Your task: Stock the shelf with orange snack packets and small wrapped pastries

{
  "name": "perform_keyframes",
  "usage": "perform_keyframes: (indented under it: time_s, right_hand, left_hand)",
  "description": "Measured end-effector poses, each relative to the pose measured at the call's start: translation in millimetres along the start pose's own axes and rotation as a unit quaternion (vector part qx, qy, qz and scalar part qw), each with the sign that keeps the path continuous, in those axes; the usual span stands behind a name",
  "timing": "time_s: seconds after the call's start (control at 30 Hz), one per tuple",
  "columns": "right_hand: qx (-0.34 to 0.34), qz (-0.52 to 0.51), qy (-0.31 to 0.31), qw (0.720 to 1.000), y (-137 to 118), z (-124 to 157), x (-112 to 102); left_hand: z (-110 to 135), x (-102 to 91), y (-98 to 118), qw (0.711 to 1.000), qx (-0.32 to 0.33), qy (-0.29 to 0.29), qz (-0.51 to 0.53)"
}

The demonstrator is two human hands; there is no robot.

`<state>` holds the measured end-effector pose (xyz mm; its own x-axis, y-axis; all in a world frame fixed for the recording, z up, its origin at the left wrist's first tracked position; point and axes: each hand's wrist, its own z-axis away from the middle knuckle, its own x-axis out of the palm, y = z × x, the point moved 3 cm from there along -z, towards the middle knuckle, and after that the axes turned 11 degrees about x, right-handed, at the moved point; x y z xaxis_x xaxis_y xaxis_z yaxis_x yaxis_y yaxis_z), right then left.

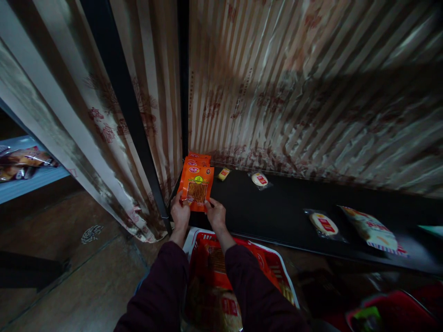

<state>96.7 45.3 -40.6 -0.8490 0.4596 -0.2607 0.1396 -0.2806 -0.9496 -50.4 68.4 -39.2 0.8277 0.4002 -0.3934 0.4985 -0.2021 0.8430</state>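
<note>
An orange snack packet (197, 182) with a clear window over brown sticks is held by its lower corners. My left hand (180, 213) grips the left corner and my right hand (215, 213) the right one. Behind it, more orange packets (198, 159) stand in a row at the left end of the black shelf (242, 207). Below my forearms is a red and white basket (284, 272) with orange packets (216, 258) and other packaged food inside, partly covered by my sleeves.
On the shelf lie a small yellow packet (224, 174), a round wrapped snack (260, 180), another round one (324, 223) and a larger bag (372, 229). Curtains (242, 92) hang behind. A dark post (133, 106) rises at left. A red basket (394, 311) sits lower right.
</note>
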Motion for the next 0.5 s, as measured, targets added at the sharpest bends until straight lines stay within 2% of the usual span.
perform_keyframes:
  time_s: [0.23, 0.5]
  right_hand:
    - [-0.014, 0.024, 0.015, 0.999, -3.5, -13.1, 7.6]
    - [-0.034, 0.070, 0.021, 0.997, -8.3, -27.3, 15.4]
  left_hand:
    - [-7.7, -1.3, 6.6, 0.999, 0.051, 0.001, -0.013]
    - [-14.3, 4.3, -0.8, 0.993, 0.111, -0.010, -0.040]
